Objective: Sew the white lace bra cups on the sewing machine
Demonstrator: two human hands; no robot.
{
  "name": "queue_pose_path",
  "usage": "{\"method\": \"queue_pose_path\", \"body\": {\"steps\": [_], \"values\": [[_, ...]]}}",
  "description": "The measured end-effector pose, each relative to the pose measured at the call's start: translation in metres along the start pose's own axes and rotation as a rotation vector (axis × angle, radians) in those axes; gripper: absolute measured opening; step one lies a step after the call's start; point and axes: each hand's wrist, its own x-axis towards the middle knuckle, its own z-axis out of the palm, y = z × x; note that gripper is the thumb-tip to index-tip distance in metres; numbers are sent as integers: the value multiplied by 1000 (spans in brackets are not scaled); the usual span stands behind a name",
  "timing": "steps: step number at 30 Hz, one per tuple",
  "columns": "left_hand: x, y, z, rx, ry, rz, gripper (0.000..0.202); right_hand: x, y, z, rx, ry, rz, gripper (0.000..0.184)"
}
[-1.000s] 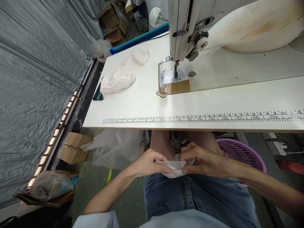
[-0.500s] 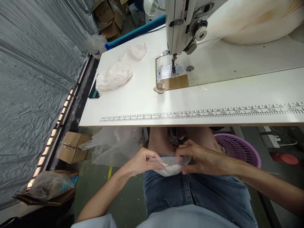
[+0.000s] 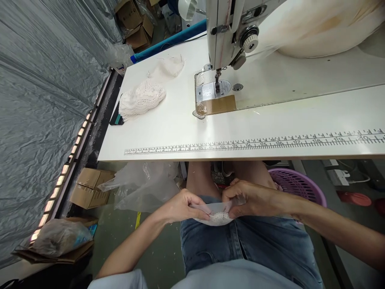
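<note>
Over my lap, below the table edge, a small piece of white lace-trimmed fabric [image 3: 220,218] is stretched between my two hands. It has a sheer upper layer and a dotted lace part underneath. My left hand [image 3: 188,205] pinches its left end between thumb and fingers. At the other end, my right hand [image 3: 240,198] is closed on the cloth, the thumb lying along the near side. Parts of the fabric are hidden inside the fingers. On the table's left side lies a bunched pile of white lace [image 3: 142,98], apart from my hands.
A sewing machine [image 3: 221,40] stands on the white table [image 3: 168,132], with a printed ruler [image 3: 222,146] along the front edge. Pale bulky fabric [image 3: 325,28] lies at the back right. Below are a purple basket [image 3: 296,184], a plastic bag [image 3: 141,188] and a cardboard box [image 3: 90,188].
My right thumb has shifted inward and upward on the fabric, and my left fingers have moved slightly right. The cloth is gathered closer between them. The whole view has shifted a little.
</note>
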Motion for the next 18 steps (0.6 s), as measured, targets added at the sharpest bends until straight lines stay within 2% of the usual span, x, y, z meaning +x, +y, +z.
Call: {"method": "queue_pose_path", "body": {"steps": [5,9,12,15,18], "values": [[-2,-5,-1,-16,25,-18,27,7,13,0,-8,-59,-47,24],[-2,-8,0,-6,78,-8,24,10,15,6,-172,13,-120,15],[-3,-10,-1,15,110,-13,22,10,14,6,-193,34,-143,11],[-5,-10,-2,21,93,-11,22,9,14,4,-141,1,-152,12],[-6,-5,-4,68,23,26,27,10,11,4,-121,-29,-137,13]]}}
